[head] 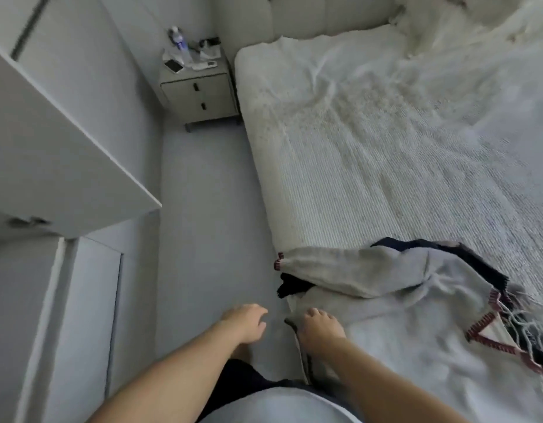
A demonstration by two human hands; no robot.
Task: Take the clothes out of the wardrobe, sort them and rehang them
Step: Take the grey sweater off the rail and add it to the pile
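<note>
Two bare hands reach down near the foot corner of the bed, and the whole view is smeared with motion blur. The left hand hangs over the pale floor between the bed and the wardrobe, its fingers loosely curled and holding nothing. The right hand is down at the edge of a pale grey garment that lies spread over the near corner of the mattress. Its fingertips rest on the cloth, but whether they pinch it I cannot tell through the blur.

That garment has dark red stitched trim and a fringe along its right side, and one long fold of it stretches left to the mattress edge. A dark navy piece pokes out from under it at the bed's edge, and more dark cloth shows behind it near the far fold. The bedspread is a cream, ribbed weave, rumpled toward the headboard.

On the left, a white wardrobe door stands swung open over the floor. Further back, a small two-drawer nightstand sits in the corner just beside the bed, with a bottle and some small clutter on top that is too blurred to name.
</note>
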